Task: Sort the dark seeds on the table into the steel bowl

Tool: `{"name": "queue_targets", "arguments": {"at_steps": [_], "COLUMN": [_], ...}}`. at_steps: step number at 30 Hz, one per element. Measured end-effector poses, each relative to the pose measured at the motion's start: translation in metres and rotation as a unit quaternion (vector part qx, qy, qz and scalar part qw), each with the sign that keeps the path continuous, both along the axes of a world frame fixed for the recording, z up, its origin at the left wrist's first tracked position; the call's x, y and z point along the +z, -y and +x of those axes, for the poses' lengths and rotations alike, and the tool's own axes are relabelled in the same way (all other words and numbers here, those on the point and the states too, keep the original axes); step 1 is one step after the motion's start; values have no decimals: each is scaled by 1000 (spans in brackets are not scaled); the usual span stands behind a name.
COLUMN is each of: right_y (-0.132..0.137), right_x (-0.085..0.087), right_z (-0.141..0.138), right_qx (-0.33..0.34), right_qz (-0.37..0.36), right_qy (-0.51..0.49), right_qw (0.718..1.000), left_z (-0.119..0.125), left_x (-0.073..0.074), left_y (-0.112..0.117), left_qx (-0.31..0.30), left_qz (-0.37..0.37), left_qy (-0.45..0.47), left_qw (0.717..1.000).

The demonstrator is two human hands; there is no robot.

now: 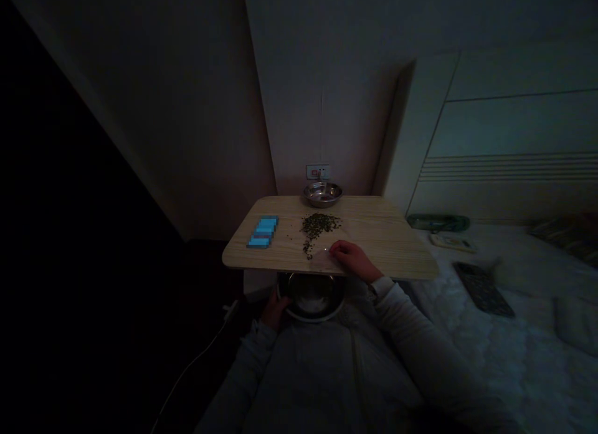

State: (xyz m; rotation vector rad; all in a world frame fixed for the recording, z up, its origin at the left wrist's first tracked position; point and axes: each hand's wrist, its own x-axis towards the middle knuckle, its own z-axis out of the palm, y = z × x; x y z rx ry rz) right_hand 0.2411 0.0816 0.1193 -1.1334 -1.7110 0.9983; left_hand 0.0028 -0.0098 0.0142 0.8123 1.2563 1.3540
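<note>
On a wood-patterned table (387, 235) lies a loose heap of small dark green grains or seeds (319, 224), with a thin trail running towards the front edge. My right hand (352, 258) rests low over the table, right of that trail, its fingers pinched together. By its fingertips is a pale, see-through patch (322, 258); I cannot make out what the fingers hold. Below the front edge, my left hand (275, 311) grips the left rim of a round metal bowl (312, 294) at my lap. The table edge hides the bowl's far side.
A shallow steel bowl (322, 195) stands at the table's back, before a wall socket (318, 171). A lit phone screen (263, 232) lies at the left. Beside the table, the bed (467, 347) bears a dark flat object (483, 289) and a green bottle-like thing (438, 222).
</note>
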Motion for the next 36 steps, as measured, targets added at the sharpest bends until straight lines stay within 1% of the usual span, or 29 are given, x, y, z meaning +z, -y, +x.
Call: {"name": "queue_targets", "arguments": {"at_steps": [3,5,7,9,11,14,17,20,23,26,30,34,36], "right_y": [1,2,3,4,4,4,2,1,0,-1,-2,-1,0], "right_x": [1,2,3,4,5,7,7,5,4,2,0,0,1], "right_z": [-1,-1,-1,-1,0,1,2,3,3,4,4,3,3], "right_qx": [14,23,29,37,44,47,20,-19,-34,-45,-58,-63,-57], "right_qz": [-8,-15,-21,-24,-24,-25,-18,-6,-3,-3,-17,-13,-8], "right_qy": [-6,-10,-8,-3,-2,-11,-30,-50,-54,-56,-62,-53,-50], "right_qw": [1000,1000,999,999,999,999,999,999,998,997,996,997,997], "left_z": [1,3,4,4,4,4,5,7,8,8,4,2,2], "left_x": [10,13,13,9,6,6,13,21,24,20,10,1,-3], "left_y": [3,4,4,4,2,2,3,5,6,5,3,1,-1], "left_qx": [-19,-9,0,-7,-16,-7,-7,-8,0,-5,-16,-7,0], "left_qz": [-10,-19,-28,-30,-20,-5,-4,-23,-37,-25,-27,-8,-10], "left_qy": [5,15,29,34,27,16,14,12,15,24,33,17,16], "left_qw": [1000,1000,999,999,999,1000,1000,1000,999,999,999,1000,1000]}}
